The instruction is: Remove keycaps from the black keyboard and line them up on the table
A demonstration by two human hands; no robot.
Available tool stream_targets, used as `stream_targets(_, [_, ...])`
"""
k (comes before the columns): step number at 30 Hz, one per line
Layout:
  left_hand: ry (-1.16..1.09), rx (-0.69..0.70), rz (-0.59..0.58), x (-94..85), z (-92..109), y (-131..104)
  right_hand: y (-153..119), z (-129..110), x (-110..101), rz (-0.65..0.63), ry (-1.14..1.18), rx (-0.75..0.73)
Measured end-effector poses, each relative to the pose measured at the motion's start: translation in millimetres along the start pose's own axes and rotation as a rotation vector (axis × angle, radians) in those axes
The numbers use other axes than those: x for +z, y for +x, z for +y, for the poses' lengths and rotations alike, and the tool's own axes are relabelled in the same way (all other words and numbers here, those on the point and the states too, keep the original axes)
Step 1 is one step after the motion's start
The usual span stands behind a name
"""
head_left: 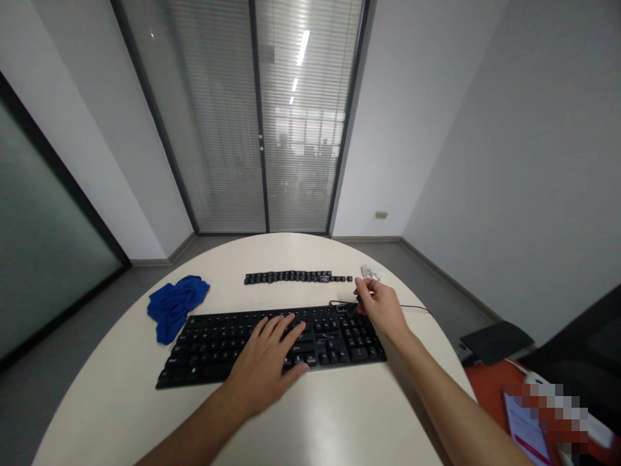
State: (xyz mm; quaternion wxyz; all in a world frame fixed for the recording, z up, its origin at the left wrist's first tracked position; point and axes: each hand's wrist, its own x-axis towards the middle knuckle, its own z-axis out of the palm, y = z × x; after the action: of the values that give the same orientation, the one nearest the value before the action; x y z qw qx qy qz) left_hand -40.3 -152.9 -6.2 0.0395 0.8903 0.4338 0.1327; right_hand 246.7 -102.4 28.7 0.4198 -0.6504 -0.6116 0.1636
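Splaying on the keyboard (208,343) — left hand (264,362); pinching something dark (359,299) by its far edge — right hand (383,307).

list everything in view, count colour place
Keyboard: 1, black, on table
Loose keycaps: many, black, beyond keyboard
Cable: 1, dark, right of keyboard
Cloth: 1, blue, table's left
Crumpled item: 1, whitish, table's right
Table: 1, cream, centre
Chair: 1, red and black, lower right
Screened device: 1, purplish, on chair
Pixelated item: 1, whitish, on chair
Blind-covered panes: 2, grey, beyond table
Frosted panel: 1, greenish, left
Wall plate: 1, pale, background
Walls: several, pale grey, background
Floor: 1, grey, around table
Forearms: 2, bare, lower
Left hand: 1, bare, on keyboard
Right hand: 1, bare, at keyboard's upper right
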Motion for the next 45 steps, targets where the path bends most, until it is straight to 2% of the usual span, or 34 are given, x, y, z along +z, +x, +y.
stream_targets(13, [0.001,0.005,0.012,1.3,-1,1,-2,-4,2,-0.087,-0.139,-0.073])
stream_targets(20, [0.006,0.009,0.019,0.7,1,1,-6,-13,1,-0.137,-0.345,-0.292])
stream_targets(23, [0.006,0.013,0.019,0.5,0,1,-6,-12,-1,-0.175,-0.378,-0.314])
stream_targets(27, [0.004,0.011,0.017,1.1,0,1,-1,-4,-7,-0.315,-0.265,-0.276])
stream_targets(32, [-0.006,0.011,0.028,2.0,-1,1,4,5,-18,-0.346,-0.171,-0.201])
stream_targets(41, [-0.009,0.006,0.016,1.4,-1,0,8,19,-27,-0.561,0.039,-0.171])
stream_targets(45, [-0.018,0.008,0.023,0.9,-1,1,9,19,-30,-0.57,0.036,-0.179])
